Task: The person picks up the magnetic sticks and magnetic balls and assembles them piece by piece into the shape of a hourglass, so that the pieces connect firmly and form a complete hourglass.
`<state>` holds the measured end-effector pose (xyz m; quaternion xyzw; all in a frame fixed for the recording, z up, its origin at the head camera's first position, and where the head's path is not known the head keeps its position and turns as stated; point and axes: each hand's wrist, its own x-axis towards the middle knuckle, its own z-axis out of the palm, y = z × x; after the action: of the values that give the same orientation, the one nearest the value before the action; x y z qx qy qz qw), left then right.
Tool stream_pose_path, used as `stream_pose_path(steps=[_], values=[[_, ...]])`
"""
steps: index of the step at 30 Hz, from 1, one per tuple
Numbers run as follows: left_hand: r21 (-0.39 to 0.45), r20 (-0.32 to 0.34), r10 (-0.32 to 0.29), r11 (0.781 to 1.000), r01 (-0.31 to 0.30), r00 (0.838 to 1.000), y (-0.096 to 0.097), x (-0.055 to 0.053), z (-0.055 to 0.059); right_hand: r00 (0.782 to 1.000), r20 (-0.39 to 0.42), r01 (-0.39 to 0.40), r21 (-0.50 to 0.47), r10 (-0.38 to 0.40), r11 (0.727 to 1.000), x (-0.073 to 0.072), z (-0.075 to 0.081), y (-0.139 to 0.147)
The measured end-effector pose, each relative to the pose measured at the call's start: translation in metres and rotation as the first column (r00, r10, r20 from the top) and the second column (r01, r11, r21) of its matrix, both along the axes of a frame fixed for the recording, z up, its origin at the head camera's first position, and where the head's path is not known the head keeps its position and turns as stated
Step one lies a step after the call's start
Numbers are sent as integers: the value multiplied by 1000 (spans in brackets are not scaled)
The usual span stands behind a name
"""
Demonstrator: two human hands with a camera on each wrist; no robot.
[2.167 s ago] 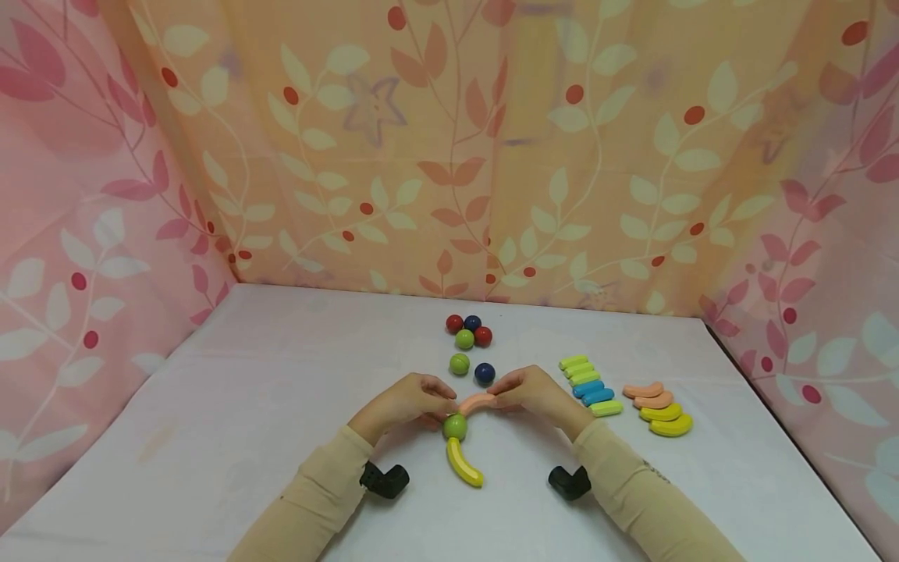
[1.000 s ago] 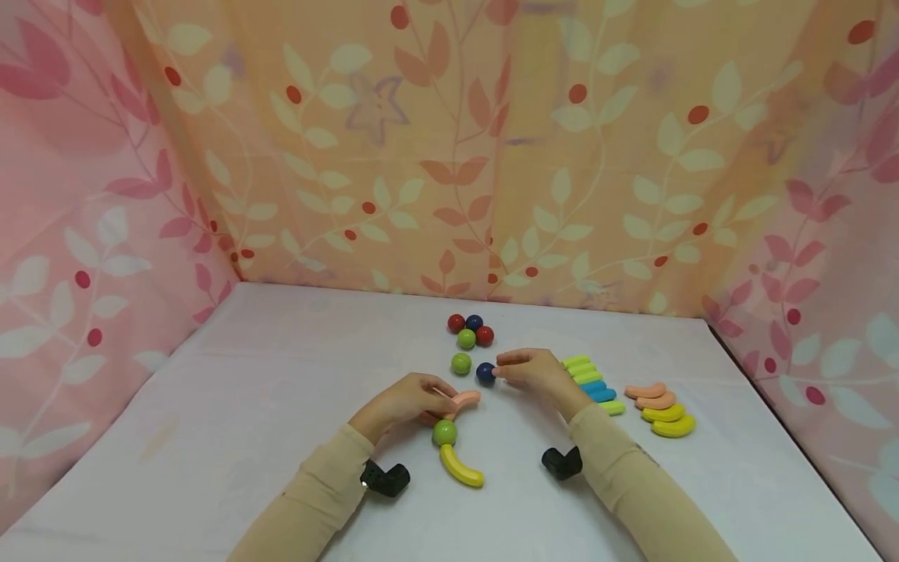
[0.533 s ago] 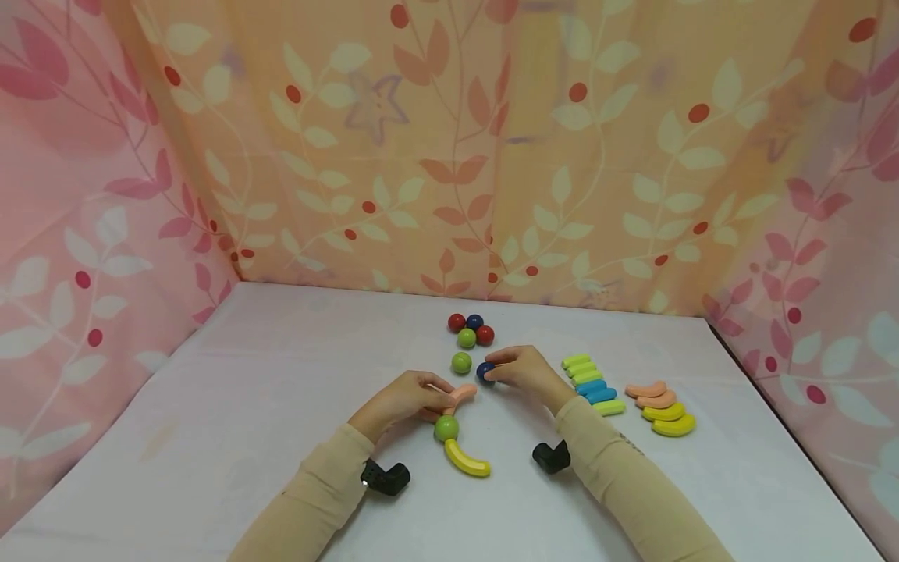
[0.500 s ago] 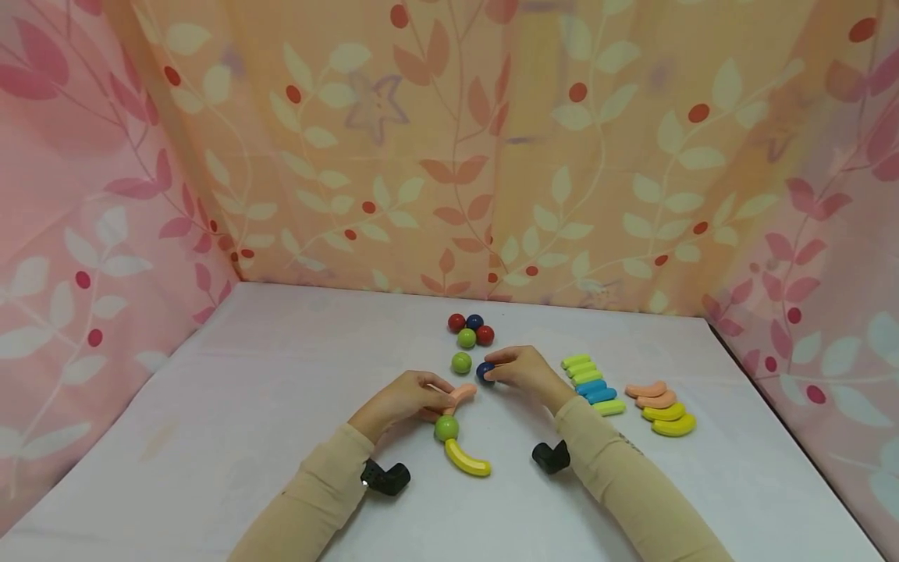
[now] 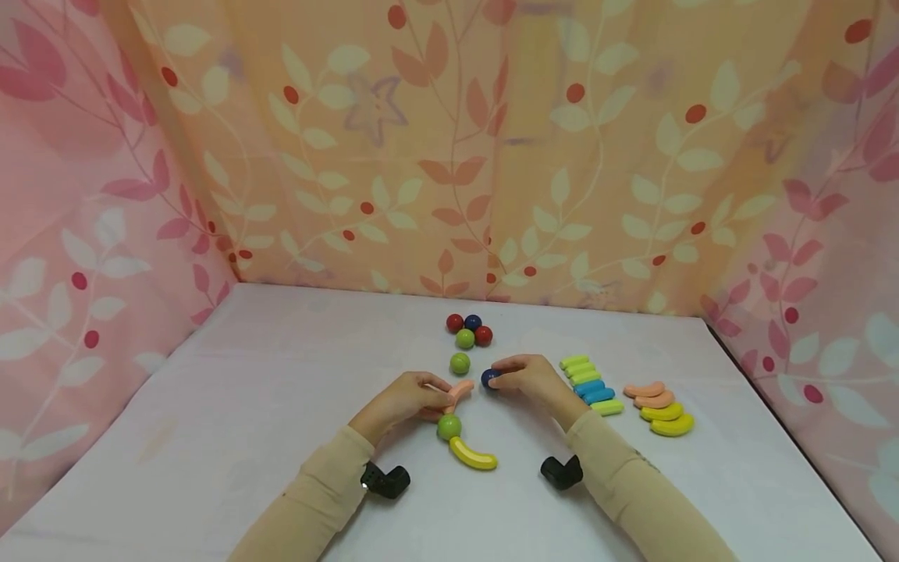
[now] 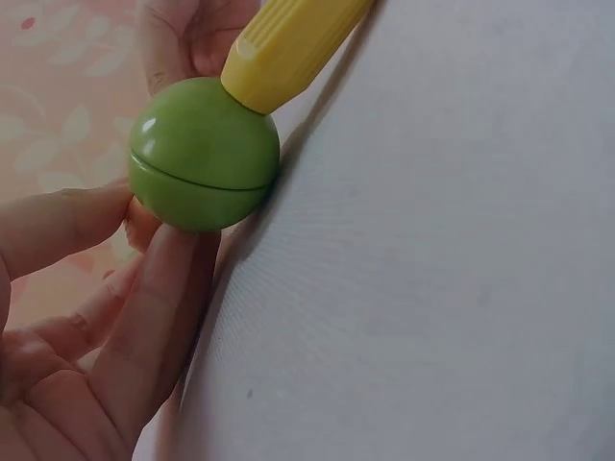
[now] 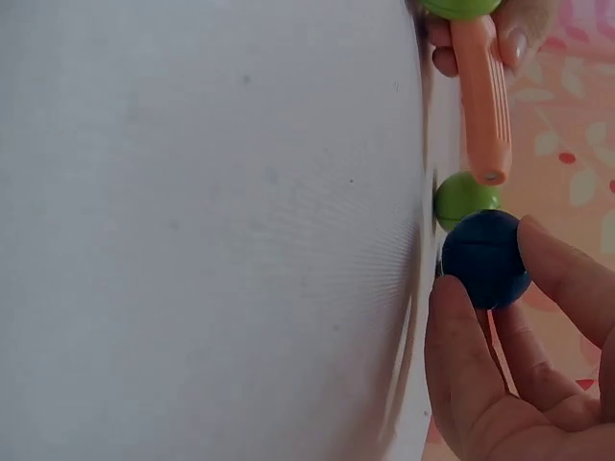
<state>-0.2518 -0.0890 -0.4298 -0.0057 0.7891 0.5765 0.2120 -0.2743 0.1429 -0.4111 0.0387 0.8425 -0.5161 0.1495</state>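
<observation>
My left hand (image 5: 410, 396) pinches a curved orange stick (image 5: 460, 392) with a ribbed side. One end of that stick meets a green ball (image 6: 204, 154), from which a curved yellow stick (image 5: 473, 455) points toward the near right. In the left wrist view the fingertips are right at the green ball, and the orange stick is hidden behind it. A dark blue ball (image 7: 485, 259) is held between thumb and fingers of my right hand (image 5: 530, 380). It is a short gap away from the orange stick's free end.
A loose green ball (image 5: 460, 363) lies just behind the hands. Farther back is a cluster of red, blue and green balls (image 5: 465, 338). To the right lie short green and blue sticks (image 5: 588, 387), then curved orange and yellow ones (image 5: 660, 411). Patterned curtains (image 5: 449, 156) enclose the table.
My right hand has left the orange stick, taken hold of the blue ball and brought it slightly nearer. The orange stick has tilted to point farther away, and the yellow stick has swung right.
</observation>
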Motion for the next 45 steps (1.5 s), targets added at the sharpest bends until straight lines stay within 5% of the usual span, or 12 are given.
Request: stream_pose_path(steps=[20, 28, 34, 45], values=[[39, 15, -45, 998, 44, 999, 0, 0, 1, 1000, 23, -20, -20, 21, 1000, 7, 2, -5], [47, -33, -9, 999, 11, 999, 1, 1, 3, 997, 11, -78, -14, 78, 997, 6, 2, -9], [18, -11, 7, 1000, -7, 1000, 5, 2, 2, 995, 2, -101, 13, 101, 995, 7, -2, -8], [-7, -21, 8, 1000, -8, 1000, 6, -1, -2, 992, -120, -44, 15, 45, 999, 22, 25, 32]])
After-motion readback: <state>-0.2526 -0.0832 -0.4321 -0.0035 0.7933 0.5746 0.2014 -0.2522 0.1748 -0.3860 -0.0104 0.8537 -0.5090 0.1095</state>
